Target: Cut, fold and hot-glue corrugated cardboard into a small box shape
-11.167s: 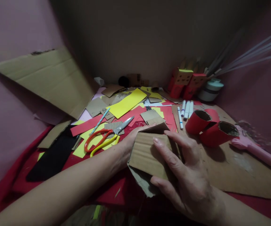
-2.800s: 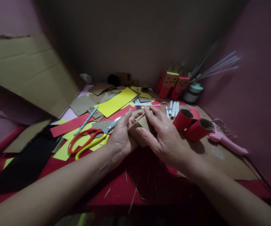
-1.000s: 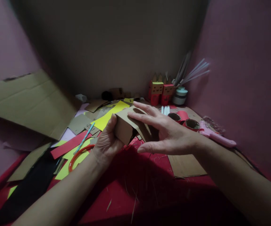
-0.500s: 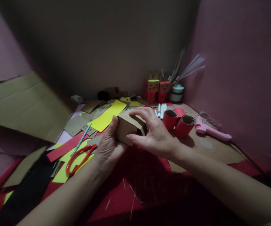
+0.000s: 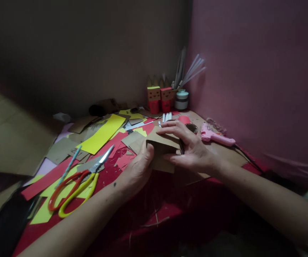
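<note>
A small folded cardboard box [image 5: 162, 162] is held between both hands above the red-covered table. My left hand [image 5: 136, 167] grips its left side, thumb at the near edge of an opening and the other fingers hidden behind it. My right hand [image 5: 190, 148] is closed on the right side, fingers over the top panel and thumb lower down against the front. A dark gap shows under the top panel. Left of my left hand lie scissors [image 5: 83, 182] with one red and one yellow handle, blades pointing away and slightly apart.
Yellow paper [image 5: 103, 134], red strips and cardboard scraps cover the left side beside a pale blue pen [image 5: 69, 166]. A pink glue gun [image 5: 218, 135] lies at right. Behind stand red tubes, white markers [image 5: 167, 117], box-headed figures [image 5: 154, 98] and a lidded jar [image 5: 181, 100]. A big cardboard sheet [image 5: 11, 132] leans left.
The view has swung right, so the table things sit further left. The box has turned in my hands, and its opening now faces me more. The scissors' blades have come into sight.
</note>
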A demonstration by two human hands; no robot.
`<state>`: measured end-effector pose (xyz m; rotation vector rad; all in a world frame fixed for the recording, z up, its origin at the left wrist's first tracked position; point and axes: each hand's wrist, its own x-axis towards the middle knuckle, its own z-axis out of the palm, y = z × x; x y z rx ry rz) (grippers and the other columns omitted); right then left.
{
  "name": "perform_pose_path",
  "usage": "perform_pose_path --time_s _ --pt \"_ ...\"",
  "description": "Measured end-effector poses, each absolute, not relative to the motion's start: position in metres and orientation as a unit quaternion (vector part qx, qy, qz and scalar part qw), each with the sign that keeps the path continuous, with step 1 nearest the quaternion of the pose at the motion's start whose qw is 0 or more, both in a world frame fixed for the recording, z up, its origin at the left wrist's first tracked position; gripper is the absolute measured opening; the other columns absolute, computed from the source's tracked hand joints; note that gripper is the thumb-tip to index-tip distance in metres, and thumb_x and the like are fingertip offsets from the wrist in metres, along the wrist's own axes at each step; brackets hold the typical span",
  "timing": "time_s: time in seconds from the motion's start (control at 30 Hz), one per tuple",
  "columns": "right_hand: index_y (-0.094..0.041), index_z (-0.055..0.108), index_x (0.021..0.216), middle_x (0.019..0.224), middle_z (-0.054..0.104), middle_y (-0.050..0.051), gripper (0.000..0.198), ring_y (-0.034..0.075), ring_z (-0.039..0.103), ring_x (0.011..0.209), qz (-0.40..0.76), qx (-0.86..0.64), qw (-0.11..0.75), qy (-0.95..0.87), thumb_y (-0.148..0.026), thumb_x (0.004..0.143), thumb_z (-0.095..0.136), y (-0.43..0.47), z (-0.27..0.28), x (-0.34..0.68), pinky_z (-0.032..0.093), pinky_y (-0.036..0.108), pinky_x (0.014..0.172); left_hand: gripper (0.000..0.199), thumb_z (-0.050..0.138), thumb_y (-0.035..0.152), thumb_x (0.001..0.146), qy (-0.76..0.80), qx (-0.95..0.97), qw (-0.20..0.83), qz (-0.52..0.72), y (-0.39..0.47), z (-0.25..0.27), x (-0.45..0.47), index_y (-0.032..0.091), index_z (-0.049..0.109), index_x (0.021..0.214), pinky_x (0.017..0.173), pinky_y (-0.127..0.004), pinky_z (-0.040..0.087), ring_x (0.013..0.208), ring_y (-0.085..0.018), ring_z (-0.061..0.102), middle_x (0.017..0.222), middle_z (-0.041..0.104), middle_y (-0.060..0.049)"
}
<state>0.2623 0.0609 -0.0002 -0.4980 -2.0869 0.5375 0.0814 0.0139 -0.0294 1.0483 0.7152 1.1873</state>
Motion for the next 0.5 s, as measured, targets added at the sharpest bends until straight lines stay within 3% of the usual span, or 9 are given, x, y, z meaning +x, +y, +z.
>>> perform_pose_path --time_s 0.1,0.23,0.33,0.5 --pt "-0.028 0.054 0.122 0.131 0.049 0.009 0.05 0.027 0.047 0.126 0.189 -0.189 0.459 -0.847 -0.019 0.074 0.069 0.066 -0.01 0.281 0.039 0.053 0.105 0.043 0.066 0.036 0.084 0.385 0.551 0.564 0.48 0.023 -0.029 0.09 0.023 0.058 0.124 0.11 -0.035 0.03 0.13 -0.028 0.044 0.133 0.057 -0.007" --pt "-0.028 0.052 0.126 0.132 0.046 0.01 0.052 0.027 0.045 0.127 0.158 -0.186 0.437 -0.866 -0.021 0.076 0.068 0.07 -0.026 0.296 0.039 0.052 0.106 0.061 0.072 0.025 0.077 0.419 0.599 0.508 0.456 0.031 -0.027 0.099 0.024 0.049 0.134 0.105 -0.037 0.036 0.125 -0.031 0.048 0.133 0.056 -0.006" --pt "-0.026 0.048 0.131 0.137 0.041 0.013 0.058 0.027 0.043 0.129 0.152 -0.16 0.395 -0.892 -0.027 0.077 0.069 0.07 -0.035 0.302 0.041 0.049 0.105 0.07 0.076 0.018 0.07 0.461 0.613 0.463 0.444 0.034 -0.032 0.096 0.025 0.049 0.134 0.109 -0.038 0.032 0.128 -0.031 0.043 0.135 0.053 -0.006" --pt "-0.021 0.043 0.138 0.141 0.037 0.016 0.066 0.027 0.04 0.132 0.167 -0.162 0.354 -0.906 -0.027 0.078 0.068 0.067 -0.04 0.306 0.04 0.047 0.106 0.07 0.074 0.017 0.069 0.48 0.661 0.411 0.406 0.032 -0.037 0.085 0.024 0.048 0.133 0.112 -0.049 0.025 0.13 -0.033 0.04 0.14 0.046 -0.011"
